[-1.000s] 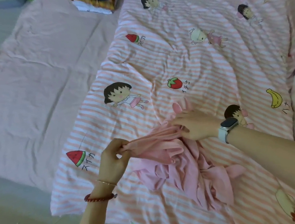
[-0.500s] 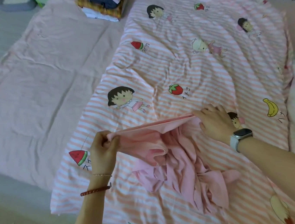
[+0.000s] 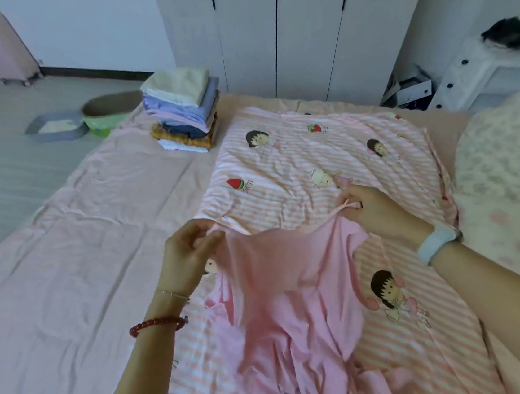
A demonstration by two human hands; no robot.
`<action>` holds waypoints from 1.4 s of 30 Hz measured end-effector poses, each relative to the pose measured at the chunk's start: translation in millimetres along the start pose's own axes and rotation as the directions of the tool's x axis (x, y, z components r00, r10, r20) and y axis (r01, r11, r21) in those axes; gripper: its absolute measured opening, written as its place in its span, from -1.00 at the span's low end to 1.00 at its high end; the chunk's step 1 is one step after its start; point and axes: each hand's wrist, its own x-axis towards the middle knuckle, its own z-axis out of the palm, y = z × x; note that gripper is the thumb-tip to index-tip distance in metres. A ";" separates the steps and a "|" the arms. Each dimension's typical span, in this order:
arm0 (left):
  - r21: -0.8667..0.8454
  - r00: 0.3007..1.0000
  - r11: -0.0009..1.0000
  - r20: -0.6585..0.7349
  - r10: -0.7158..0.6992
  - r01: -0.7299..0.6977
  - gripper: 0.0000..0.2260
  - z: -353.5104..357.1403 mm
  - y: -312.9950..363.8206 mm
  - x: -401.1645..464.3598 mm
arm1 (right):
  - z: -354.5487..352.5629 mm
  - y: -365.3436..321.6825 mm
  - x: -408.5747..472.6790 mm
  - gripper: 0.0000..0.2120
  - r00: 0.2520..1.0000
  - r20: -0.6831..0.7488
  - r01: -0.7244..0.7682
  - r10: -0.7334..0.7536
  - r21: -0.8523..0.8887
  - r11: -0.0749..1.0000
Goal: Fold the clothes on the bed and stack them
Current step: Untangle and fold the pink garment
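Both the left hand [image 3: 190,253] and right hand [image 3: 370,208] are pinching the soft pink knit garment's [image 3: 297,306] top edge, lifting it over the striped cartoon-print quilt [image 3: 313,164], risking the bunched lower half twisting or dragging crooked.

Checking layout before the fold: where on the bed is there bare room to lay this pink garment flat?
Bare patches: the plain pink sheet left of the striped quilt, in front of the folded stack; also the quilt's middle beyond both hands. Crowded: the near quilt, under the pink garment.

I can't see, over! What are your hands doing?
Left hand and right hand pinch pink garment, lifted. Folded stack waits. Nothing blocking.
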 end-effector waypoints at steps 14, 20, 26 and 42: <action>-0.008 0.856 0.999 0.514 0.043 -0.045 -0.78 71.2 47.6 -13.0 | -3.2 -72.7 -62.0 -0.68 0.952 -0.148 0.296 -0.266 0.239 0.925; 0.033 0.976 0.993 0.185 -0.116 0.111 -0.85 90.0 40.8 -15.9 | 17.5 -47.3 -79.0 -0.86 0.915 -0.375 0.246 -0.149 0.226 0.942; -0.368 0.850 0.800 0.428 -0.307 0.475 -0.78 94.1 62.4 -19.3 | 39.7 -51.8 -78.4 -0.80 0.979 -0.192 0.131 -0.062 0.369 0.920; 0.587 0.860 0.641 0.221 0.460 -0.495 -0.83 25.6 179.3 53.9 | -139.9 -96.2 -60.9 -0.89 0.803 -0.579 0.345 -0.143 0.254 0.904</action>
